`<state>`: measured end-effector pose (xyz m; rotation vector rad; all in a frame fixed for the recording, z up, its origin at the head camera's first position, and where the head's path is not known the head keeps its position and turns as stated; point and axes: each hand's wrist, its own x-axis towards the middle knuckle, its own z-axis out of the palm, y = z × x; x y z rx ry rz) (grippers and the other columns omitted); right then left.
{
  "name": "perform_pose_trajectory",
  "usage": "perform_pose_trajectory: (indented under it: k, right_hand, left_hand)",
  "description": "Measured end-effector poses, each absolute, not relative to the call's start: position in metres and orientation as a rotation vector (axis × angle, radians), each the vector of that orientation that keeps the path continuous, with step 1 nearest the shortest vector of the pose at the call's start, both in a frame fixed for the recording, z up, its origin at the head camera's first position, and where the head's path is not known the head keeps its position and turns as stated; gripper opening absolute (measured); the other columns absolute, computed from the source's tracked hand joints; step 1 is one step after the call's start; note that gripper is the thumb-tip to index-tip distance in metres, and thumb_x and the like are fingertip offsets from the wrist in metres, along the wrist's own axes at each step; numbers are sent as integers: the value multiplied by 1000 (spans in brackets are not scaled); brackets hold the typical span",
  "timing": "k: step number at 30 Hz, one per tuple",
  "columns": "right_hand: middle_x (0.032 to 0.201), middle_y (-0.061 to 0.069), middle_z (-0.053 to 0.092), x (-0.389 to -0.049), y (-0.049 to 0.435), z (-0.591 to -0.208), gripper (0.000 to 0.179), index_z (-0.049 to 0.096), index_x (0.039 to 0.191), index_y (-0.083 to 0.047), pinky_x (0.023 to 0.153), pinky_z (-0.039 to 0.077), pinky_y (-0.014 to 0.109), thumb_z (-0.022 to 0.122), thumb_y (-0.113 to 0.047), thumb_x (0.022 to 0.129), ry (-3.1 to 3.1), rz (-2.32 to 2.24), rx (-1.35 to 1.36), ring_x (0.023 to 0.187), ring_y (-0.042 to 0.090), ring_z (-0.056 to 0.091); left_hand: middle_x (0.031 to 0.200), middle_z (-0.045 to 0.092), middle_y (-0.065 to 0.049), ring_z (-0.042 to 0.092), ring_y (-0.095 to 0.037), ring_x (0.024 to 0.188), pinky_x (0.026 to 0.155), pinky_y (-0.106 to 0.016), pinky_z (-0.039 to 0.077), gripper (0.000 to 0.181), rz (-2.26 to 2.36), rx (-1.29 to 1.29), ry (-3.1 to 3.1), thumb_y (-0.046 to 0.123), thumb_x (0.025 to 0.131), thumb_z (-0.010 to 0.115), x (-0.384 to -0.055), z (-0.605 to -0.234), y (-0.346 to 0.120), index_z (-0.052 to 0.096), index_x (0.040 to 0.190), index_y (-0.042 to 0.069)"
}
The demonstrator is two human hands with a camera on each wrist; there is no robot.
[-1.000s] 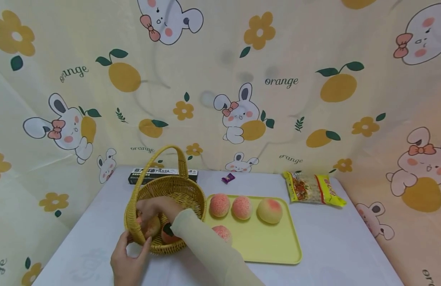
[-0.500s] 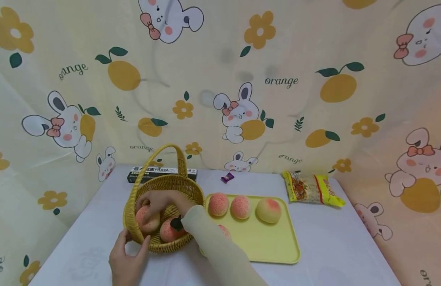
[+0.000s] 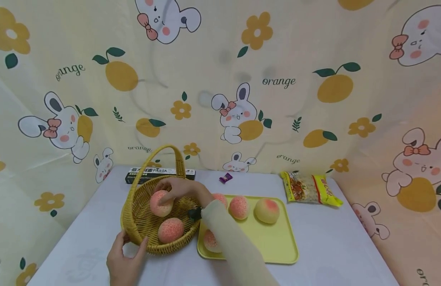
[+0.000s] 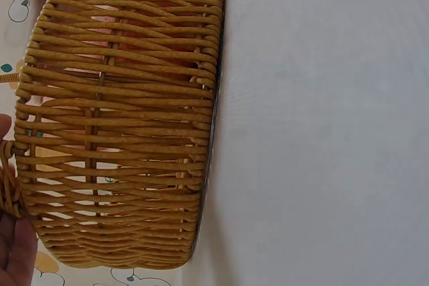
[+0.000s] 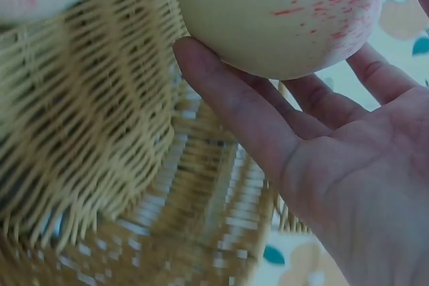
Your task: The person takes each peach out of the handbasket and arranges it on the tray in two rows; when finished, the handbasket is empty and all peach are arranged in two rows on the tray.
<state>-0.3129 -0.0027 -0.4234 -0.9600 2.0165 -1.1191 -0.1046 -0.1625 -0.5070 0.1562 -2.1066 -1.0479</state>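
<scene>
In the head view my right hand (image 3: 182, 188) grips a pink-speckled peach (image 3: 158, 206) inside the yellow wicker basket (image 3: 163, 249), raised off its bottom. The right wrist view shows the fingers curved around that peach (image 5: 281, 18), its pale side toward the camera. A second peach (image 3: 171, 230) lies on the basket floor. At the basket's near left, my left hand (image 3: 125, 260) pinches the rim where the handle joins. Thumb and fingers sit on either side of the handle base (image 4: 8, 182) at the left edge of the left wrist view.
Right of the basket lies a yellow tray (image 3: 274, 248) bearing several peaches, one partly behind the right sleeve (image 3: 234, 242). Behind stand a dark pasta box (image 3: 134, 178), a purple-wrapped candy (image 3: 226, 178) and a yellow noodle bag (image 3: 309, 188). A printed cloth backs the table.
My right hand has drawn the peach up and rightward from the basket's left side. The second peach now shows fully. My left hand keeps its hold on the basket.
</scene>
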Motion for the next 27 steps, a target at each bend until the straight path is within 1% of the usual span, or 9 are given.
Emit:
perform_pose_trajectory:
  k: [2,5,8,12,15,17,21,24,27]
  right_hand:
    - [116,-1,60,-314,6,-422,40,60,128,-11,84,55,43,73,-18,91,2018,-1147,-926,101,14,59]
    - [117,0,60,-316,19,-421,40,60,129,-11,85,54,39,73,-19,92,2051,-1161,-949,103,13,57]
    - [116,-1,62,-316,30,-418,40,61,128,-11,82,52,31,73,-21,91,2087,-1177,-979,101,11,56]
    - [115,1,63,-317,45,-414,39,59,129,-10,80,54,37,71,-17,92,2044,-1285,-1003,97,13,59]
    - [117,5,63,-315,60,-410,39,57,130,-7,85,53,38,69,-11,93,2005,-1387,-1065,100,16,60]
    - [121,5,62,-311,71,-408,40,57,130,-7,92,49,35,69,-9,92,2029,-1434,-1099,106,16,58]
    - [126,5,59,-299,95,-406,42,58,129,-7,102,44,40,72,-9,90,2085,-1569,-1090,116,19,56]
    - [128,7,58,-287,112,-407,44,57,130,-7,101,45,46,74,-8,89,2091,-1683,-1051,118,23,56]
    - [128,8,58,-272,129,-409,46,56,130,-7,98,48,44,75,-8,88,2083,-1784,-1010,118,25,56]
  left_hand:
    - [92,66,-13,47,11,90,80,-16,41,46,-1057,151,-2104,-4,71,86,-105,-508,-163,62,110,-5]
    - [92,66,-13,47,11,90,80,-15,40,46,-1061,158,-2104,-4,71,86,-105,-508,-162,62,110,-5]
    - [93,66,-12,46,12,91,82,-14,40,45,-1059,178,-2114,-4,71,86,-104,-507,-161,62,110,-5]
    - [94,66,-13,46,12,91,82,-14,39,46,-1067,186,-2119,-4,72,85,-103,-507,-161,62,111,-5]
    - [94,66,-12,47,11,91,82,-14,39,46,-1075,175,-2110,-5,71,85,-104,-507,-161,62,111,-5]
    - [93,66,-13,47,11,91,82,-14,39,46,-1081,166,-2104,-5,71,85,-104,-507,-161,62,111,-5]
    - [93,66,-13,47,11,91,82,-14,39,46,-1084,162,-2096,-6,71,85,-105,-507,-161,62,110,-5]
    - [93,66,-13,47,11,91,82,-13,39,45,-1085,162,-2095,-5,71,85,-104,-506,-161,62,110,-5]
    - [93,66,-13,47,11,91,82,-11,38,45,-1093,162,-2094,-5,71,85,-104,-504,-161,62,110,-6]
